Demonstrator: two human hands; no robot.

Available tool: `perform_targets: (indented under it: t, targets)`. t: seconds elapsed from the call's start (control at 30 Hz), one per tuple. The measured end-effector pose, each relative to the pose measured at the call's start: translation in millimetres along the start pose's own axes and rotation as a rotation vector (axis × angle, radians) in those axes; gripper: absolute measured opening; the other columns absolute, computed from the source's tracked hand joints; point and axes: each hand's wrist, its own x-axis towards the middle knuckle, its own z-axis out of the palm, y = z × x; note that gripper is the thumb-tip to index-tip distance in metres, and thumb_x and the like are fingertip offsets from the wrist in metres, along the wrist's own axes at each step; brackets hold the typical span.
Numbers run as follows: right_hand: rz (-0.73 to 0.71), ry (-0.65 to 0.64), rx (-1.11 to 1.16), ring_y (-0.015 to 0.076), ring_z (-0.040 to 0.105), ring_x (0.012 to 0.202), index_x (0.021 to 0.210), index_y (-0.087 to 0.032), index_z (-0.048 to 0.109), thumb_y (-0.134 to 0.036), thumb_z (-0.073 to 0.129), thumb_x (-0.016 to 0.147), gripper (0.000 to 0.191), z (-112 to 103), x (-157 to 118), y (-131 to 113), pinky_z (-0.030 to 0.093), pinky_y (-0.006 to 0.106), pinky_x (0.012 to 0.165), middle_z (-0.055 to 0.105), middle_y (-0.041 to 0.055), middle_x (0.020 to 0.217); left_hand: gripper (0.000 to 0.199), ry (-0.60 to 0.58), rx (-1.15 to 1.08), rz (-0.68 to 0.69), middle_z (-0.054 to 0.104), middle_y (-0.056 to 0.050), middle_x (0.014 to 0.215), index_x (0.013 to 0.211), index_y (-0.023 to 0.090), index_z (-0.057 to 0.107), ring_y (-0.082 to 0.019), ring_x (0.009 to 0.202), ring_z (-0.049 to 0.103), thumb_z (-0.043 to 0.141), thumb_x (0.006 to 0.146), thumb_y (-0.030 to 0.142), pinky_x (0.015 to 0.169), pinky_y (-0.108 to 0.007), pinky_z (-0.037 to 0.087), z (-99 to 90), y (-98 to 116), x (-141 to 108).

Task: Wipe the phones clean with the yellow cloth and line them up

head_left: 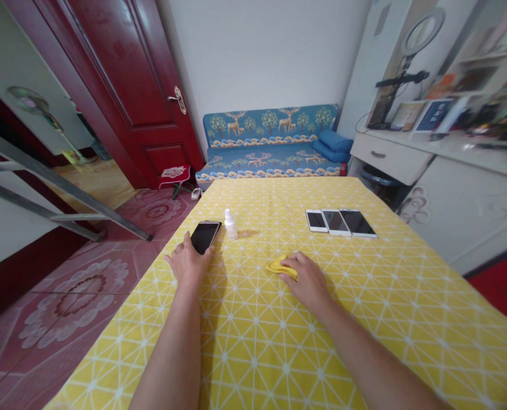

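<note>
My left hand (188, 261) has its thumb and fingers around the near end of a dark-screened smartphone (205, 234) at the table's left side. Another dark edge shows beneath that phone, so it seems to lie on a second one. Just right of it stands a small white bottle (230, 224), upright and apart from my hand. In my right hand (308, 280) a folded yellow cloth (282, 266) is pinched, low over the middle of the table. Three white-framed smartphones lie side by side farther right: a small one (317, 220), a middle one (336, 222) and a larger one (358, 222).
A yellow tablecloth with white lines (253, 341) covers the table. Behind it is a blue patterned sofa (270, 142). On the right stands a white cabinet (462, 193) with a ring light (424, 33). A metal ladder-like frame (61, 191) and a red door (120, 74) are on the left.
</note>
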Motion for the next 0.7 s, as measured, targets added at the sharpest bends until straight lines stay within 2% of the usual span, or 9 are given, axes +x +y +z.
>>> perform_targets:
  t: [0.2, 0.4, 0.6, 0.7]
  targets:
    - [0.002, 0.004, 0.014, 0.0219, 0.058, 0.097, 0.101, -0.025, 0.070, -0.023, 0.065, 0.080, 0.021, 0.5, 0.7, 1.4, 0.045, 0.035, 0.085, 0.063, 0.0050, 0.101, 0.083, -0.006, -0.004, -0.048, 0.058, -0.025, 0.121, 0.143, 0.012, 0.035, -0.041, 0.115, 0.052, 0.060, 0.073, 0.049, 0.097, -0.054, 0.031, -4.1, 3.1, -1.6]
    - [-0.006, 0.008, 0.003, 0.0216, 0.058, 0.098, 0.101, -0.023, 0.069, -0.023, 0.064, 0.081, 0.020, 0.2, 1.2, 1.1, 0.045, 0.035, 0.086, 0.063, 0.0052, 0.102, 0.090, 0.022, -0.056, -0.064, 0.061, -0.023, 0.113, 0.143, 0.010, 0.034, -0.038, 0.108, 0.057, 0.067, 0.067, 0.047, 0.093, -0.047, 0.038, -4.1, 0.5, 0.2]
    - [0.006, -0.003, 0.012, 0.0215, 0.058, 0.098, 0.100, -0.025, 0.070, -0.023, 0.064, 0.081, 0.020, 0.6, 1.1, 1.9, 0.045, 0.035, 0.085, 0.063, 0.0050, 0.102, 0.094, 0.244, -0.261, -0.121, 0.057, -0.020, 0.116, 0.141, 0.009, 0.035, -0.035, 0.114, 0.053, 0.072, 0.061, 0.041, 0.098, -0.045, 0.040, -3.0, 0.2, -0.6]
    - [0.007, -0.005, 0.013, 0.0215, 0.058, 0.098, 0.101, -0.024, 0.069, -0.022, 0.064, 0.081, 0.020, 0.2, 1.3, 1.3, 0.045, 0.035, 0.086, 0.063, 0.0052, 0.101, 0.100, 0.331, -0.517, -0.175, 0.056, -0.015, 0.117, 0.145, 0.012, 0.028, -0.032, 0.117, 0.051, 0.073, 0.061, 0.043, 0.100, -0.045, 0.041, -2.4, 2.2, 0.1]
